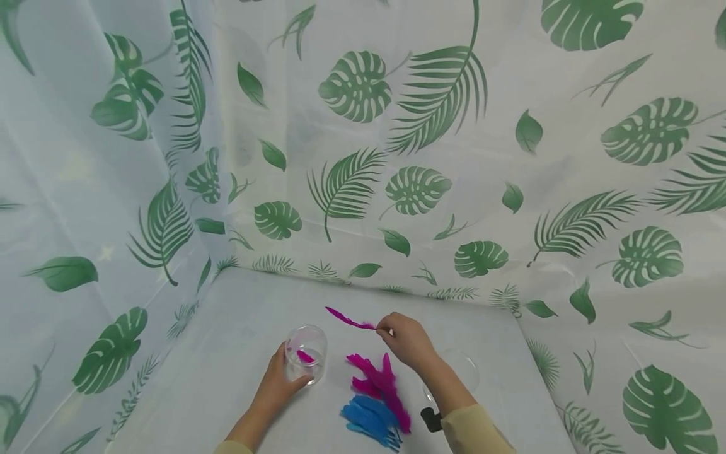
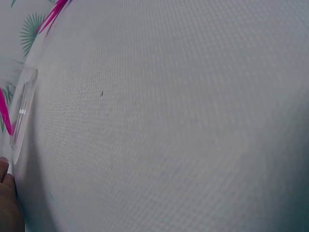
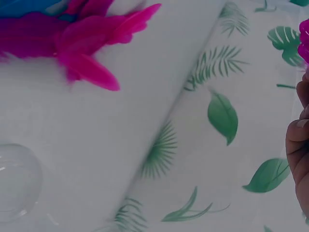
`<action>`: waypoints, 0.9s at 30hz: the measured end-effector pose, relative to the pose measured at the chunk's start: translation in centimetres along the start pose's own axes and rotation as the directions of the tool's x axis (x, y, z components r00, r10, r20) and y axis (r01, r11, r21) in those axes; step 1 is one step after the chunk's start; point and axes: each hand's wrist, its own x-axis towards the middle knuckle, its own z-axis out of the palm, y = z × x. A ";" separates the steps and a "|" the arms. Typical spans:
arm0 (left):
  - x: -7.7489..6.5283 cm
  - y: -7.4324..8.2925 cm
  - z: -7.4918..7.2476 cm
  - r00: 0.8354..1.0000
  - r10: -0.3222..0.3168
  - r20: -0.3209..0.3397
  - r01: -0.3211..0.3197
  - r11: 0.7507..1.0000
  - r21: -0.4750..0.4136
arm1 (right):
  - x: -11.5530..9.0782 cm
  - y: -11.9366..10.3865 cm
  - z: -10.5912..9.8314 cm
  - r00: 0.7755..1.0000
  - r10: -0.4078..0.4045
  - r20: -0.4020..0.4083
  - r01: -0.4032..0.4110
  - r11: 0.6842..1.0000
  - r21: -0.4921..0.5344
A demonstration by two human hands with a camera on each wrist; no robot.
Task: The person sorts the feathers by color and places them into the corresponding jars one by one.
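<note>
In the head view my left hand holds a clear round container, thumb at its near side and fingers round its left. A small magenta feather shows inside the container. My right hand pinches a long magenta feather by one end, its tip pointing left, to the right of and above the container. Only a few fingertips of the left hand show at the edge of the left wrist view, below the container. At the right edge of the right wrist view, curled fingers hold the feather.
On the white table between the hands lie a pile of magenta feathers and a pile of blue feathers. A second clear round piece lies partly behind the right forearm. Leaf-print sheets wall the table's back and sides.
</note>
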 end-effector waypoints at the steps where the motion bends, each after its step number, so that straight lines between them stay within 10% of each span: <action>1: 0.0 0.0 0.0 1.000 0.000 0.001 0.000 1.000 -0.005 | 0.3 -0.4 0.0 1.000 -0.021 0.008 0.021 1.000 -0.010; 8: 0.0 -0.1 0.1 1.000 0.017 -0.004 -0.017 1.000 0.014 | 2.5 -2.5 0.6 0.984 -0.150 0.093 0.162 0.976 -0.144; 17: 0.0 -0.2 -0.1 1.000 0.027 -0.015 -0.027 0.999 0.018 | 5.4 -5.6 1.9 0.901 -0.246 0.357 0.380 0.844 -0.378; 27: 0.2 -0.5 -0.1 0.999 0.034 -0.006 -0.034 0.999 0.022 | 7.2 -7.6 3.5 0.866 -0.248 0.434 0.442 0.784 -0.435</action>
